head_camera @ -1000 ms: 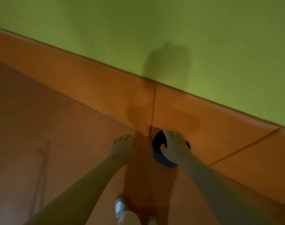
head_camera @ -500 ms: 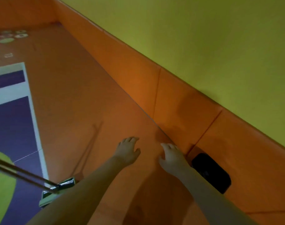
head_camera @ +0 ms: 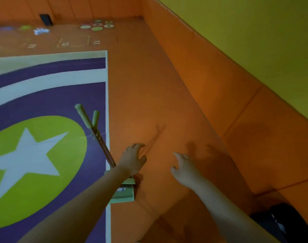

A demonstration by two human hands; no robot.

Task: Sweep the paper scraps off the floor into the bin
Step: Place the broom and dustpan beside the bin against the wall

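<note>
A pale green broom and long-handled dustpan set [head_camera: 97,135] stands on the floor at centre, its two handles leaning up and to the left; its green pan [head_camera: 126,191] sits partly behind my left forearm. My left hand [head_camera: 133,159] hovers just right of the handles with fingers loosely curled, holding nothing. My right hand [head_camera: 184,166] hangs over the orange floor, also holding nothing. The black bin [head_camera: 284,223] stands at the bottom right against the wall padding. White paper scraps [head_camera: 41,31] lie far off at the top left.
An orange padded wall [head_camera: 211,81] runs along the right under a yellow-green wall. A purple mat with a green circle and pale star [head_camera: 32,155] covers the left floor. Coloured discs [head_camera: 98,26] and a dark box [head_camera: 46,19] sit by the far wall.
The view has swung left, away from the bin. My right hand has let go of the bin's rim; both hands now hang free near the broom and dustpan.
</note>
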